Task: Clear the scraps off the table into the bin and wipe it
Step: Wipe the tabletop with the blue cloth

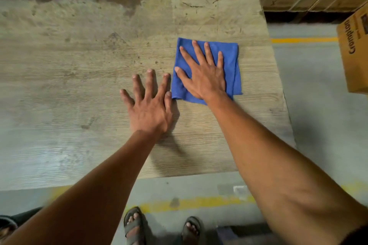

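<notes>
my right hand (205, 77) lies flat on the folded blue microfibre cloth (229, 59), fingers (197, 51) straight and spread, pressing it onto the worn grey-brown wood-grain counter (79, 65) near its right end. my left hand (149, 103) is flat on the bare counter just beside the cloth, fingers apart, holding nothing; its index tip sits right at the cloth's left edge. no scraps visible on the counter, no bin in view, so i judge this as the wiping stage.

risks: the cloth is only pinned by a flat palm, not gripped, so a fast stroke could make it bunch or slip out from under me. the counter's right edge is near, and a push that way could send the cloth onto the grey concrete floor (318, 105). dark stains further left could get missed. the brown cardboard box (354, 55) stands well apart at the right.
</notes>
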### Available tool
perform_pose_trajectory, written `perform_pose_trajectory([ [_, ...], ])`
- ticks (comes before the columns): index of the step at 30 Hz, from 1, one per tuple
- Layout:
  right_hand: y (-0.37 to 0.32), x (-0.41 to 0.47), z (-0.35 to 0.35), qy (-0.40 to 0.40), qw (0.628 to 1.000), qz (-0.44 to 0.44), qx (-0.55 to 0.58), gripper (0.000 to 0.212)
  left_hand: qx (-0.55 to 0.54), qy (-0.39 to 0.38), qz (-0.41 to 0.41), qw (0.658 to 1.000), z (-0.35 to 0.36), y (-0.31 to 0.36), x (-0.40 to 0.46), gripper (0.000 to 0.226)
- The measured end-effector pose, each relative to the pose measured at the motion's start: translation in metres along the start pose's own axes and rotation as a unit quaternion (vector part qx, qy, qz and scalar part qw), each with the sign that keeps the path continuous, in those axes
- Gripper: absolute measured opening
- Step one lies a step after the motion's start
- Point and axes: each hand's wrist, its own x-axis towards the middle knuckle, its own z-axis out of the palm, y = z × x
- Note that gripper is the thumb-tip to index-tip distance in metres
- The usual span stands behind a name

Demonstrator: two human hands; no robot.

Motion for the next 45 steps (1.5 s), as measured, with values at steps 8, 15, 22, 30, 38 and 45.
perform_pose_trajectory([
  [8, -0.002, -0.196, -0.003, -0.021, 0.999, -0.017, -0.019, 0.074, -0.004, -0.014, -0.008, 1.000, -0.012, 0.006, -0.005, 0.061],
  [15, 0.002, -0.105, 0.002, 0.009, 1.000, -0.014, -0.008, 0.073, -0.004, -0.006, -0.015, 1.000, -0.008, 0.009, -0.005, 0.064],
  [22, -0.007, 0.047, -0.004, -0.028, 1.000, -0.008, 0.004, 0.076, 0.009, 0.008, -0.006, 1.000, -0.001, 0.001, 0.000, 0.062],
  [30, 0.003, -0.130, -0.002, 0.008, 1.000, -0.009, -0.008, 0.073, -0.001, -0.004, -0.005, 1.000, -0.008, 0.005, -0.003, 0.062],
  [38, 0.031, -0.206, -0.004, -0.012, 0.999, 0.017, -0.024, 0.073, -0.011, -0.046, 0.046, 0.998, -0.007, 0.054, -0.022, 0.059],
  [45, 0.083, -0.071, -0.005, 0.025, 0.999, 0.016, -0.018, 0.071, -0.008, -0.034, 0.023, 0.999, 0.007, 0.100, 0.041, 0.059],
])
